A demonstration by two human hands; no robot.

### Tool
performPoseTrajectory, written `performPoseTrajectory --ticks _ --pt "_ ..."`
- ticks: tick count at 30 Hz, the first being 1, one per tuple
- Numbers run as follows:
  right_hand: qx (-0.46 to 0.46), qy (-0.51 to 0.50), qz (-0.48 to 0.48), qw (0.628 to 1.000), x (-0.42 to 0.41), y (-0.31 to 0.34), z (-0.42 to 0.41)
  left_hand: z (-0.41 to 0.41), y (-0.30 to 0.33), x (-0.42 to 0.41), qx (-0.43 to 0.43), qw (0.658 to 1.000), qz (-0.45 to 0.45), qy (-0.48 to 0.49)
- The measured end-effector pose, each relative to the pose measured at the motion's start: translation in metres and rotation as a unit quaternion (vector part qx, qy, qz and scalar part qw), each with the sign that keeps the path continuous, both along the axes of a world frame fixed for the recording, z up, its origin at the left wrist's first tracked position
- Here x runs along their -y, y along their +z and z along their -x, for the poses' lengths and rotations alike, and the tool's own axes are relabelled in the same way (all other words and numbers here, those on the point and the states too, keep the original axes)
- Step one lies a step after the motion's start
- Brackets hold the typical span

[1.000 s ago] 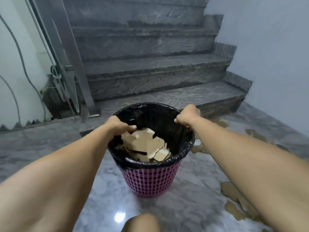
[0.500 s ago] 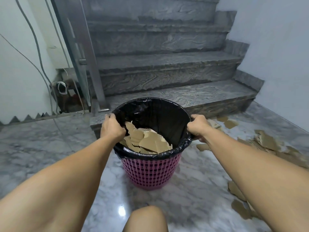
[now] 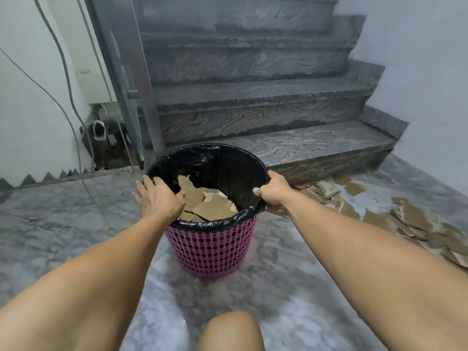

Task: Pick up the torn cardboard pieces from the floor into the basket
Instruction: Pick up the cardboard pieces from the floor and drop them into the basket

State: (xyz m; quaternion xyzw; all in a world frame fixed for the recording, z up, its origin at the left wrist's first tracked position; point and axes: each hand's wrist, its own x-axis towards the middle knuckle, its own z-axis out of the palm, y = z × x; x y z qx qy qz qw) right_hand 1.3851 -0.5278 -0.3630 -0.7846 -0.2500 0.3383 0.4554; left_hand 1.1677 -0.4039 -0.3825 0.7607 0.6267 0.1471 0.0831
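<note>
A pink mesh basket point(image 3: 212, 249) lined with a black bag stands on the marble floor in front of me. Torn brown cardboard pieces point(image 3: 207, 203) lie inside it. My right hand point(image 3: 274, 192) grips the basket's right rim. My left hand point(image 3: 158, 198) rests over the left rim with its fingers spread and loose, no longer clenched. More torn cardboard pieces point(image 3: 405, 219) are scattered on the floor to the right of the basket.
Grey stone stairs point(image 3: 266, 117) rise straight behind the basket. A metal post point(image 3: 134, 92) and hanging cables point(image 3: 65, 79) stand at the left by the white wall. A white wall point(image 3: 417, 72) closes the right side. My knee point(image 3: 230, 330) shows at the bottom.
The basket has come to rest further right on the floor, near the cardboard pile. My left hand has loosened its grip on the rim and spread its fingers. The right hand still holds the rim.
</note>
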Motion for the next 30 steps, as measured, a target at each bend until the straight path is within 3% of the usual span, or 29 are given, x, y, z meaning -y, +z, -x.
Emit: performPoseTrajectory --ticks 5,11,19,25,30 --pt "0.006 0.034 0.048 0.998 0.016 0.015 -0.009 -0.018 0.012 0.009 -0.089 0.992 -0.045 -0.072" --pt "0.02 0.012 0.109 0.994 0.05 0.04 -0.056 -0.083 0.048 0.033 0.039 0.979 0.033 -0.198" --pt "0.018 -0.05 0.174 0.983 0.121 0.046 -0.155 -0.195 0.067 0.085 0.072 0.937 0.026 -0.341" --pt "0.0 -0.081 0.208 0.975 0.159 0.027 -0.229 -0.276 0.037 0.102 0.046 0.918 0.107 -0.379" --pt "-0.025 -0.107 0.216 0.97 0.18 -0.012 -0.297 -0.341 -0.017 0.098 -0.05 0.917 0.192 -0.346"
